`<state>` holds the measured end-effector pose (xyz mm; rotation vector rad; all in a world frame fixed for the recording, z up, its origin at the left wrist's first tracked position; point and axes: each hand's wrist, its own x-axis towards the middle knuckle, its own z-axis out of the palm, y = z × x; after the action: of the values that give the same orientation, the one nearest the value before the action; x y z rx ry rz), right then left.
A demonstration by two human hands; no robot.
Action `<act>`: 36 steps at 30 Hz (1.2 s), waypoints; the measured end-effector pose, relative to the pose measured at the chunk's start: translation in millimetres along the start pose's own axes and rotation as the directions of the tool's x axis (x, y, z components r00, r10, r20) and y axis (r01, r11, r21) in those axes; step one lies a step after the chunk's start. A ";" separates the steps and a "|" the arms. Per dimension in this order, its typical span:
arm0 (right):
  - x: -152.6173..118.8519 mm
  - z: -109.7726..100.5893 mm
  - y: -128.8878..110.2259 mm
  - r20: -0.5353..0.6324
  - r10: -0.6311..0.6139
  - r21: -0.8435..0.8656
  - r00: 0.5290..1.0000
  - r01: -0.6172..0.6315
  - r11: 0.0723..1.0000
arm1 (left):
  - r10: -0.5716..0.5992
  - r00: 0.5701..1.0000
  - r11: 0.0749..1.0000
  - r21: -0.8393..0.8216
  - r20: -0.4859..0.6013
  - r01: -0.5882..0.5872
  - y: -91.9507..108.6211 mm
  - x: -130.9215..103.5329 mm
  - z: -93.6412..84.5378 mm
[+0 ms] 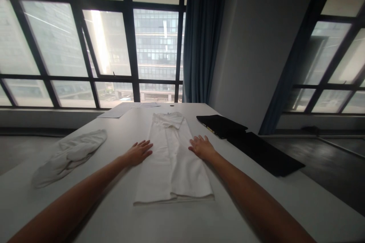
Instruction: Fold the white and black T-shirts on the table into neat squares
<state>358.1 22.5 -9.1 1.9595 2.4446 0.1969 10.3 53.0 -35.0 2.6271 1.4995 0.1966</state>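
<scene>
A white garment [162, 159] lies lengthwise on the white table [119, 212], its wide hem towards me and its far end bunched with a folded-over flap. My left hand [138, 152] rests at the garment's left edge, palm down with the fingers spread. On the opposite edge my right hand [202, 147] lies flat too, fingers apart, its fingertips on the cloth. Neither hand holds anything. A lengthwise fold runs down the middle of the garment to an uneven hem.
A crumpled pale cloth [71, 155] lies on the left side of the table. Black flat items [265, 152] line the right edge. Paper sheets [115, 111] lie at the far left. Beyond the table are windows and a dark blue curtain [201, 38].
</scene>
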 end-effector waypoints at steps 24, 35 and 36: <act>-72.3 -52.9 -48.2 0.031 -0.454 0.588 0.890 0.351 0.729 | 0.539 0.840 0.810 -0.237 -0.059 -0.536 122.9 -86.9 -25.9; -73.8 -55.0 -47.3 0.250 -0.619 0.747 0.744 0.258 0.613 | 0.589 0.807 0.692 -0.549 0.052 -0.470 108.7 -85.6 -49.2; -71.7 -54.7 -38.2 0.228 -0.597 0.770 0.769 0.233 0.594 | 0.575 0.815 0.695 -0.571 0.074 -0.438 101.4 -81.8 -50.8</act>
<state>332.4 -60.6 35.9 1.1708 2.7128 -1.2593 46.7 -67.3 26.5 2.4022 0.4853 0.2682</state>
